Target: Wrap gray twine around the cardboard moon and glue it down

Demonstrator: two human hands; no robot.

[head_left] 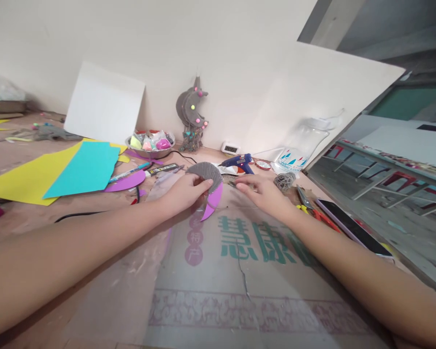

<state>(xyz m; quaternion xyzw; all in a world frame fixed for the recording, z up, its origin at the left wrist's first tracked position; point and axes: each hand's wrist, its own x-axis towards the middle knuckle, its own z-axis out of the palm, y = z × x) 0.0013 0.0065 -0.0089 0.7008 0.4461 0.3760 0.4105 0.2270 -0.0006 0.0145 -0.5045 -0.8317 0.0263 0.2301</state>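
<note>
cluttered table (131,252) by pale wall (247,58); your left hand (191,191) pinches crescent (210,182), your right (259,190) hovers beside, half-curled, grip unclear.

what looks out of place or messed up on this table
A thin dark strand, perhaps loose yarn, lies crookedly on the printed plastic sheet, away from the yarn ball. That looks stray; nothing seems spilled.
</note>
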